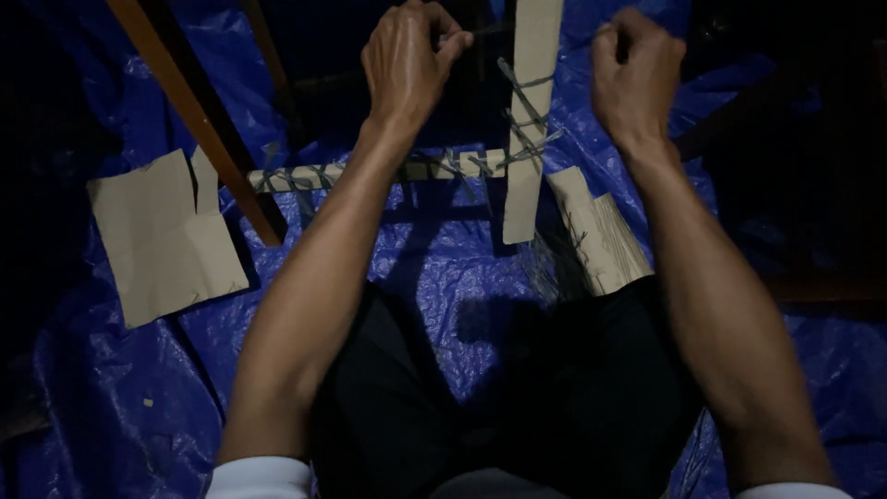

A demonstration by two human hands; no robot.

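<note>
A frame of pale wooden slats lies over a blue tarp: an upright slat (533, 111) crosses a horizontal slat (370, 172). Thin dark cord (522, 125) is wrapped in crisscross turns around their joint and along the horizontal slat. My left hand (407, 60) is raised left of the upright slat, fingers pinched on a thin cord end. My right hand (637, 69) is a closed fist to the right of the slat, seemingly pulling a cord end that is too thin to see clearly.
A torn piece of brown cardboard (166, 236) lies at the left on the blue tarp (462, 268). An orange-brown wooden bar (199, 120) slants across the upper left. Another pale slat with a bundle of thin fibres (605, 240) lies at right. My dark-trousered legs fill the bottom.
</note>
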